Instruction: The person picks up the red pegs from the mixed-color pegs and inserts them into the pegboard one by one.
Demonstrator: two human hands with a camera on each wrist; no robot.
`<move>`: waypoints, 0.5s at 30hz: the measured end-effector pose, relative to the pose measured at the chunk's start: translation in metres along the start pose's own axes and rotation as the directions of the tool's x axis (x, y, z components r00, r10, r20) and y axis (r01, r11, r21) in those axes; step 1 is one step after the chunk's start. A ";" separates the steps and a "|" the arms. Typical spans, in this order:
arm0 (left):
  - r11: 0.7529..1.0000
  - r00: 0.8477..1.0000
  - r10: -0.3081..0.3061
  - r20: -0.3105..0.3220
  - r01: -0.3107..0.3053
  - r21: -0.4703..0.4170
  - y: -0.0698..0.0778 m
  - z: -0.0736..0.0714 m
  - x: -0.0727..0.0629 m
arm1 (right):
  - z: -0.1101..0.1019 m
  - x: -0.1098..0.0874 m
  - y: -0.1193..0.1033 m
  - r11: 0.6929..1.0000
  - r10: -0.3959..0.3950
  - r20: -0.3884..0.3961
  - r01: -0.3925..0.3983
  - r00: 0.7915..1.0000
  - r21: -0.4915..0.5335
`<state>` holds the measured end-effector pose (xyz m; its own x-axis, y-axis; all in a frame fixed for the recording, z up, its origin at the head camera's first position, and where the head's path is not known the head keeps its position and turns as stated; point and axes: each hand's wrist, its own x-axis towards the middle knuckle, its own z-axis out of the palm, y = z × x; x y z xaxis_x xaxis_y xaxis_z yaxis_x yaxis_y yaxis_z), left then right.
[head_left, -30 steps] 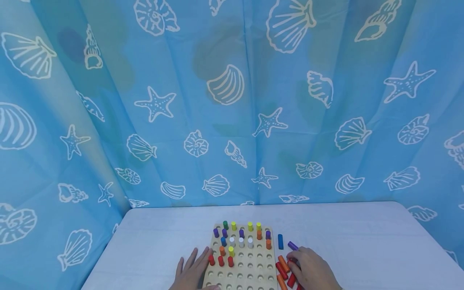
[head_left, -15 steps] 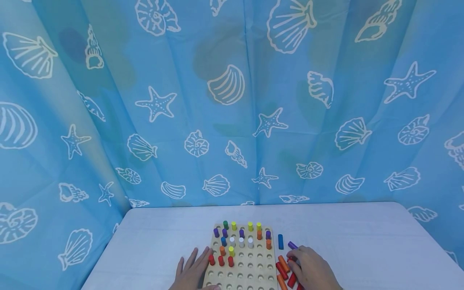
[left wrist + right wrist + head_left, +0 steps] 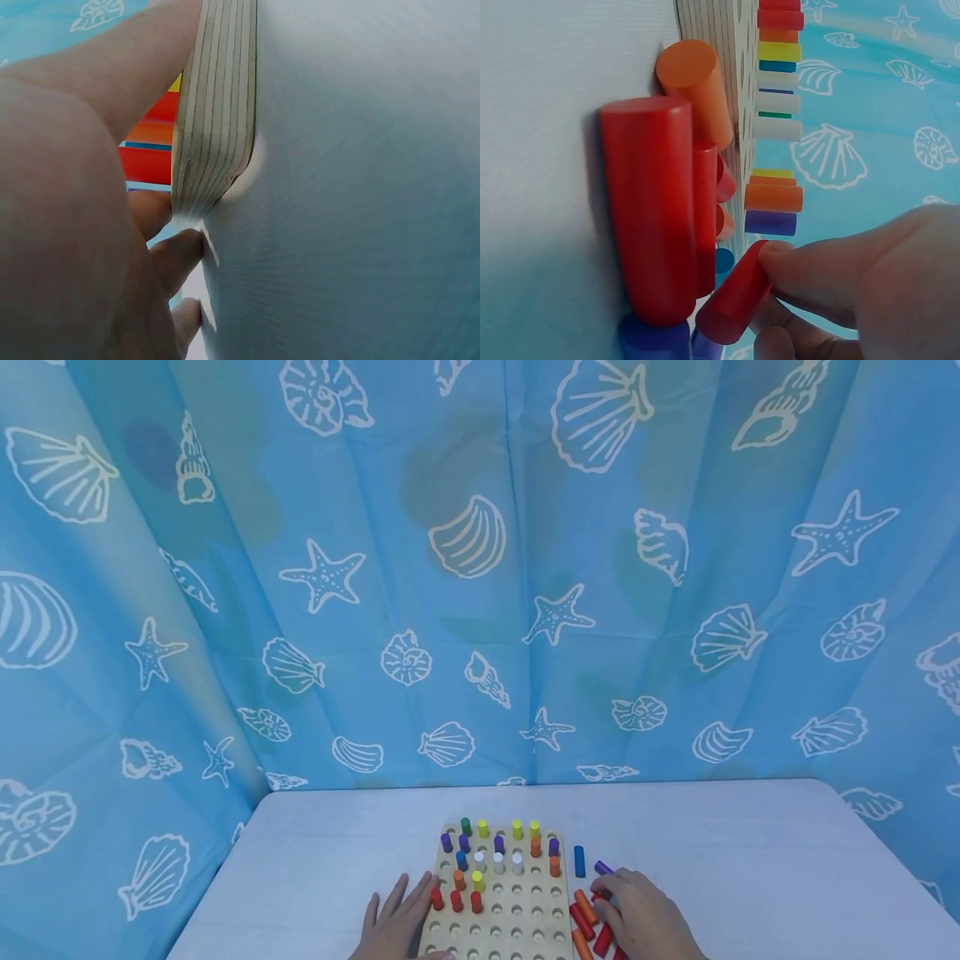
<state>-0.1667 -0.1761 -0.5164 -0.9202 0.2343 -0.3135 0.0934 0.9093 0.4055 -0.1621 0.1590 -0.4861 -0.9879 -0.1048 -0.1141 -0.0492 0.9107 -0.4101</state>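
Right wrist view: pinching a red peg (image 3: 733,298) in the right hand (image 3: 643,917), near loose pegs (image 3: 649,217).
Resting the left hand (image 3: 393,927), with fingers spread wide, against the left edge of the pegboard (image 3: 507,921).

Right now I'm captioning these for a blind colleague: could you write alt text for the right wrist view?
The person's right hand pinches a red peg in this sideways view. Other red pegs and orange pegs lie nearby on a white tabletop, beside a wooden pegboard holding upright coloured pegs, with a blue seashell-print curtain behind.
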 end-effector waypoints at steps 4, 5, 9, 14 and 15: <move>1.000 1.000 -0.012 0.007 0.012 0.000 0.000 0.000 0.001 | -0.002 -0.001 -0.002 1.000 0.013 0.006 -0.013 1.000 0.015; 1.000 1.000 -0.012 0.005 0.012 0.000 0.000 0.000 0.000 | -0.002 -0.001 -0.003 1.000 0.016 0.010 -0.016 1.000 0.019; 1.000 1.000 -0.012 -0.002 0.011 -0.009 0.000 0.001 -0.001 | -0.004 -0.002 -0.005 0.999 0.020 0.016 -0.021 1.000 0.030; 1.000 1.000 -0.009 -0.005 0.009 -0.016 0.001 0.000 -0.003 | -0.005 -0.003 -0.008 0.999 0.025 0.006 -0.025 1.000 0.046; 1.000 1.000 -0.008 -0.006 0.008 -0.015 0.001 0.000 -0.003 | -0.005 -0.004 -0.008 0.998 0.026 0.004 -0.026 1.000 0.051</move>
<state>-0.1635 -0.1761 -0.5150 -0.9233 0.2248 -0.3114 0.0804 0.9060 0.4156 -0.1590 0.1540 -0.4774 -0.9883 -0.0829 -0.1283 -0.0160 0.8917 -0.4523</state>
